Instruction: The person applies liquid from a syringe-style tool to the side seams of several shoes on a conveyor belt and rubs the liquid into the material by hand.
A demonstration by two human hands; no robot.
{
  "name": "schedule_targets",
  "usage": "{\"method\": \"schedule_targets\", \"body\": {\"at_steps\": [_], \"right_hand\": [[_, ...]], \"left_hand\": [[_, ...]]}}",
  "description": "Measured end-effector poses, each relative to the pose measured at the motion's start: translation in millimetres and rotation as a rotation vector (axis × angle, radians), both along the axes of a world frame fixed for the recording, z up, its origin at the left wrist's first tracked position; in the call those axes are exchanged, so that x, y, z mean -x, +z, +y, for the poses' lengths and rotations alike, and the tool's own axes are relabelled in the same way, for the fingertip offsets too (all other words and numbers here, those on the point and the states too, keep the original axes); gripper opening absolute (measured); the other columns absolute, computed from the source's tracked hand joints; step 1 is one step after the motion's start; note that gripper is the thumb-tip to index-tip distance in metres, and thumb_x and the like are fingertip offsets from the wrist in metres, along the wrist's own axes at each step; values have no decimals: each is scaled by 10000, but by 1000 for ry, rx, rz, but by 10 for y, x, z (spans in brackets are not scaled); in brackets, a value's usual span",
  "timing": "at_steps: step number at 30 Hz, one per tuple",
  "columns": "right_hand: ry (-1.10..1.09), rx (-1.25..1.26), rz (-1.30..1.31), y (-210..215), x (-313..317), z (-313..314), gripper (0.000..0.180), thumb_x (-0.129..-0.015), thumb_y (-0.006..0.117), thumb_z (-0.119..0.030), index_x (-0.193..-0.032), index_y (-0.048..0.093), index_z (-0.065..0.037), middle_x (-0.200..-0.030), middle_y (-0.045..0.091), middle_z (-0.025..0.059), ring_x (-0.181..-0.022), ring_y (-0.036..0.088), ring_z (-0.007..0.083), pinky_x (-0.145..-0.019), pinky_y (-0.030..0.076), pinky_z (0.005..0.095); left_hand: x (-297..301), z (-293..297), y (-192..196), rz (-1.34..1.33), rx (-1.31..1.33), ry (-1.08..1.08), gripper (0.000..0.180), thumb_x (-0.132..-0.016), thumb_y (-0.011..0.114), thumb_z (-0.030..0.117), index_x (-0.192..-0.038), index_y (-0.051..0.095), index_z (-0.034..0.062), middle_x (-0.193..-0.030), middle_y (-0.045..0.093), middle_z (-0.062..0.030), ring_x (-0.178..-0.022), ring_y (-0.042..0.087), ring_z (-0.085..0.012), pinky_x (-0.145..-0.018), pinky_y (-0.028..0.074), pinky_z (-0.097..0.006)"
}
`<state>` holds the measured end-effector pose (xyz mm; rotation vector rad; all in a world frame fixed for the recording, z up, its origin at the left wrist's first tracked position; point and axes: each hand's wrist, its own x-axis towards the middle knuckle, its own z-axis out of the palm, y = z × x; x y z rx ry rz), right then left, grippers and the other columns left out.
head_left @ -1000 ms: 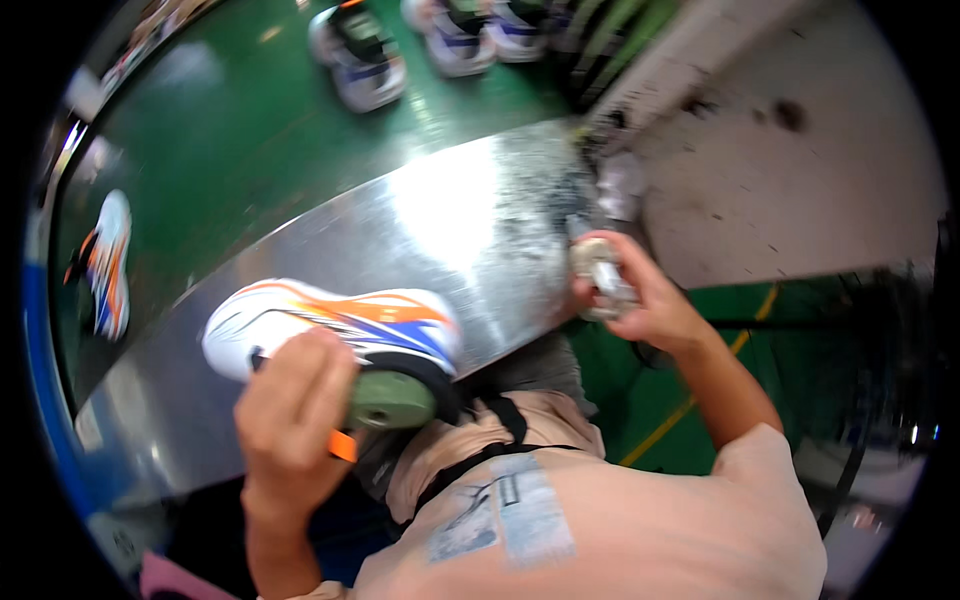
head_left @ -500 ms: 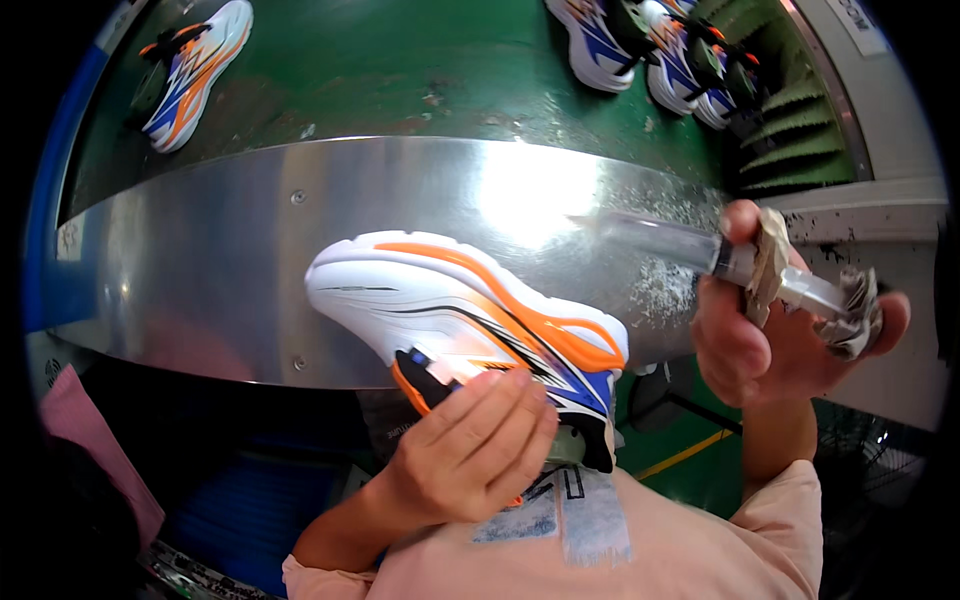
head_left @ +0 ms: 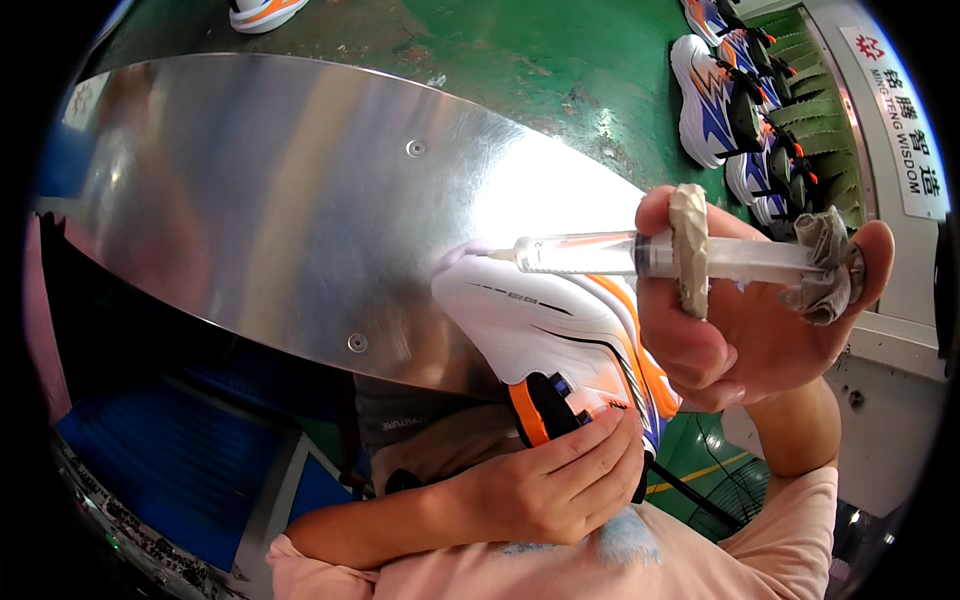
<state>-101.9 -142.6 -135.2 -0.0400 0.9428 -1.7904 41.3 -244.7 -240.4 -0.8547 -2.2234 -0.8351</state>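
Note:
A white, orange and blue sneaker [head_left: 525, 325] lies tilted on its side over the near edge of the metal shelf, toe pointing up and left. My left hand [head_left: 565, 485] grips it around the collar and tongue, fingers pressed together. In my right hand [head_left: 745, 345] is a clear syringe [head_left: 585, 255], held level, its tip pointing left. Crumpled, wrapped material covers the syringe's flange and plunger end, and my thumb sits behind the plunger. The tip is right at the edge of the sneaker's toe; whether it touches, I cannot tell. Part of the sole is behind the syringe.
Beneath the sneaker's toe runs a shiny metal shelf [head_left: 300, 190] with screws. Beyond it is a green belt [head_left: 480, 50] carrying several similar sneakers [head_left: 705, 100] at the right and one white and orange sneaker [head_left: 265, 12] at far left. Green strip curtains [head_left: 825, 130] hang at the right.
The syringe has come left and its tip now sits at the sneaker's toe. The sneaker has turned, its toe pointing more upward. The view has shifted too.

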Motion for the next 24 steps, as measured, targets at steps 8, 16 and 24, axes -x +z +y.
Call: {"method": "schedule_targets", "body": {"at_steps": [8,16,24], "right_hand": [[73,-136,13,59,87,8,1062,-641,537,-774,-1298,194,-14,-830,486,143,-615,430,122,-456,407,213],[60,-173,240,60,-64,110,1075,-600,562,-792,-1226,259,28,-719,493,107,-540,437,108,-421,374,188],[-161,-68,196,-37,-471,531,1247,-459,461,-917,-1228,319,54,-733,455,51,-588,331,56,-503,268,172]], "left_hand": [[31,4,34,-12,-33,-27,144,-783,548,110,-892,608,39,-969,625,-69,-960,596,-195,-924,441,-326],[41,-41,32,8,-6,-16,140,-780,555,89,-895,611,32,-951,620,-66,-937,600,-194,-884,470,-313],[-24,-115,19,-104,-17,-70,148,-780,558,73,-907,628,43,-959,627,-73,-943,606,-211,-875,473,-329]]}}
